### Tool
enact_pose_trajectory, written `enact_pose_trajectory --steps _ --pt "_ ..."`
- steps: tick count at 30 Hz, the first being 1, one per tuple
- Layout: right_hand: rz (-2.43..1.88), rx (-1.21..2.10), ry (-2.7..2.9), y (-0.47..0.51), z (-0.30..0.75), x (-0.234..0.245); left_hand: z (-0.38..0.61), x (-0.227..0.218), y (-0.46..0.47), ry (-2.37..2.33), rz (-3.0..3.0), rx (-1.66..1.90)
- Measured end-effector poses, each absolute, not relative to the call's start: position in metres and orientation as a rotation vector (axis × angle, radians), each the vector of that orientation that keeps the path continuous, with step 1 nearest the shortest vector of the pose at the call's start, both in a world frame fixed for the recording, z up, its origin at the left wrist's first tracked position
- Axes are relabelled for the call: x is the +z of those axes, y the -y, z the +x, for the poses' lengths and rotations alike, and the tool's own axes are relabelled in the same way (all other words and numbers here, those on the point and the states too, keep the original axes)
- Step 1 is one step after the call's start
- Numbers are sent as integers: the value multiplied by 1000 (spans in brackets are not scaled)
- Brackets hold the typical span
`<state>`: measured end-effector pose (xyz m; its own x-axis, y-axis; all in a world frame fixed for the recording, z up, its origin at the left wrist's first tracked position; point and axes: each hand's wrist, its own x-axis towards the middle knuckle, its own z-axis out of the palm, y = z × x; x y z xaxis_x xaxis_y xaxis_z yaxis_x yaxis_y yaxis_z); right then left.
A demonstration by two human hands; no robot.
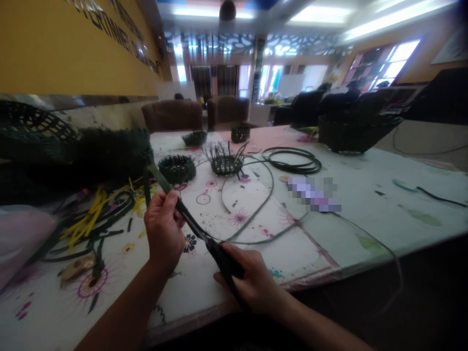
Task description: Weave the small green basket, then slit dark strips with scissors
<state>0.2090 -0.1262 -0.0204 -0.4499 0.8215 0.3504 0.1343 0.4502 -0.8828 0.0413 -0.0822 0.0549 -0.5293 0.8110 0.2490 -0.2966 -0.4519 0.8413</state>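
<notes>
My left hand (164,236) is closed on a flat dark green strip (160,178), pinched between thumb and fingers, with its free end slanting up to the left. In my right hand (254,280) is a pair of dark scissors (223,261), gripped by the handles. Their blades point up and left to the strip at my left fingers; whether they are apart is hard to make out. Beyond the hands stand a small woven basket (177,168) and a half-woven basket (226,165) with loose strip ends sticking up.
A coil of green strip (292,161) lies behind, with a long loop curving across the table (256,258). Yellow strips (87,214) and green offcuts lie at left beside large dark baskets (113,151). A pixelated purple item (312,195) and a big basket (354,134) are at right.
</notes>
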Motion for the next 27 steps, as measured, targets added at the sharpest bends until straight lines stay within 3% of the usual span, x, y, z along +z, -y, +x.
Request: enact_pose_trajectory --steps 27 --pt "-819 1067 1833 127 211 -20 44 55 83 -1047 890 2015"
